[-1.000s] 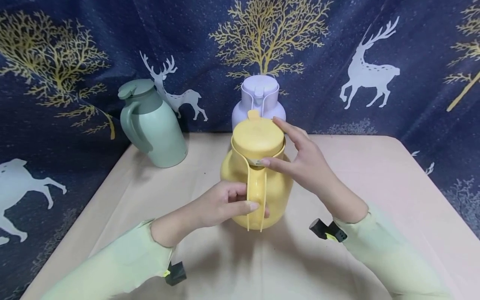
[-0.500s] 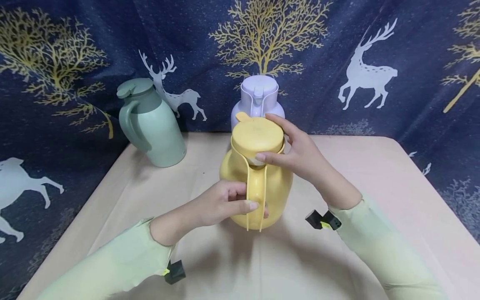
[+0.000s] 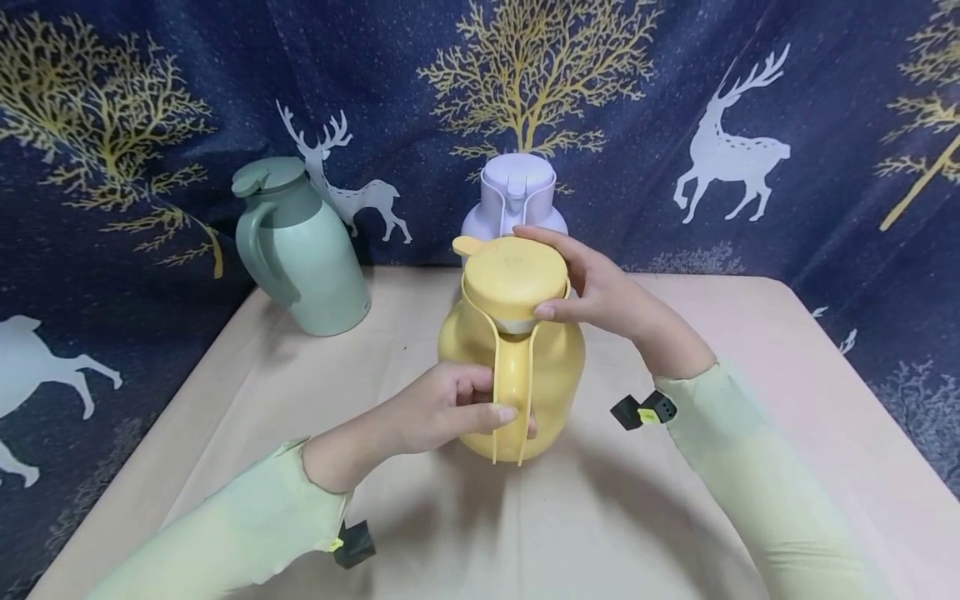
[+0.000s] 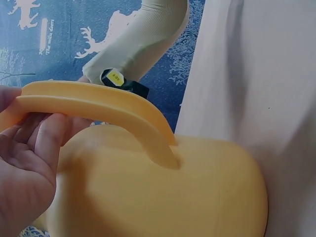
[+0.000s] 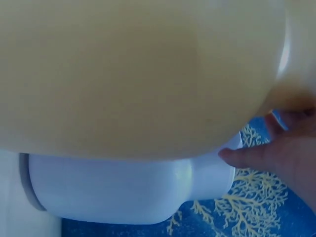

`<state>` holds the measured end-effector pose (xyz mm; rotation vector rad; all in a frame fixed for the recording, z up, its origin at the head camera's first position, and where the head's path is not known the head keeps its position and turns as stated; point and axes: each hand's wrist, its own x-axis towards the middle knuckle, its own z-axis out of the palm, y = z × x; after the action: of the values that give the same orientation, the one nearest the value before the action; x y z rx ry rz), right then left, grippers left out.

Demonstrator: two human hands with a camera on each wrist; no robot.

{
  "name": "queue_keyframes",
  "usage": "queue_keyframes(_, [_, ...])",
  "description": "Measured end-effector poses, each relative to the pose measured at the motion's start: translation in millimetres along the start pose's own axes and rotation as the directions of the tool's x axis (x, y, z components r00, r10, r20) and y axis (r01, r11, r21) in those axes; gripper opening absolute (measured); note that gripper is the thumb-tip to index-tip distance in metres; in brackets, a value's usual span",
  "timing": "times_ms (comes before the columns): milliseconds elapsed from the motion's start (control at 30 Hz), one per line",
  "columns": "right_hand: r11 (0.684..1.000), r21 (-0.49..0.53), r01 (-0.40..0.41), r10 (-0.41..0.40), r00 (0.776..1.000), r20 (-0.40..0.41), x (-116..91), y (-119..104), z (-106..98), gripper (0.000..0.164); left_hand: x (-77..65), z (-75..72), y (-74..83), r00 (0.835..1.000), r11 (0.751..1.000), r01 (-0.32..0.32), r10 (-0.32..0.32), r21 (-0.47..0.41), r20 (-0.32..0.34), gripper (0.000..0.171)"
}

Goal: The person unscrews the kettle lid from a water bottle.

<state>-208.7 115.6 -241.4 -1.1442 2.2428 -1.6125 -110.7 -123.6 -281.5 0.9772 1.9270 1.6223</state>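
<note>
A yellow thermos jug stands upright with its handle facing me. My left hand grips that handle, thumb on its outer side and fingers curled round it, as the left wrist view also shows. At the jug's mouth, my right hand holds the round yellow lid from the right, thumb at the front and fingers at the far rim. The lid's tab points to the back left. A pale band shows under the lid's front edge. Some right fingers are hidden behind the lid.
Close behind the yellow jug is a lilac jug, partly covered by it. To the left, a green jug stands on the beige table. A dark blue cloth with deer and trees hangs behind.
The lid has turned counterclockwise, its tab swinging from the back toward the left. My right hand turned with it, then its thumb slid back to the right. The left hand keeps its grip.
</note>
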Motion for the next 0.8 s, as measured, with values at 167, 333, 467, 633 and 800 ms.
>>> queue_keyframes(167, [0.999, 0.034, 0.015, -0.019, 0.994, 0.107, 4.3, 2.6, -11.1, 0.095, 0.7, -1.6, -0.4, 1.0, 1.0, 0.001, -0.001, 0.001, 0.015, 0.044])
queue_keyframes(333, [1.0, -0.002, 0.006, -0.006, 0.989, 0.148, 5.3, 3.9, -15.3, 0.105, 0.3, -2.3, -0.3, 1.0, 1.0, -0.002, 0.002, 0.006, 0.006, 0.042])
queue_keyframes(467, [1.0, 0.003, 0.024, -0.024, 0.995, 0.099, 0.0, 4.5, -10.6, 0.132, -0.2, -1.3, -0.8, 1.0, 1.0, -0.004, 0.004, -0.002, 0.002, 0.043])
queue_keyframes(633, [1.0, 0.007, -0.008, 0.008, 0.997, -0.077, -15.8, -3.1, 3.3, 0.132, 0.1, 0.5, -2.6, 1.0, 1.0, -0.001, 0.001, -0.016, 0.006, 0.044])
queue_keyframes(800, [0.996, -0.017, -0.091, 0.084, 0.965, -0.247, -29.3, -14.8, 21.6, 0.117, 0.2, -0.2, -3.9, 1.0, 1.0, -0.003, 0.003, -0.015, 0.003, 0.046])
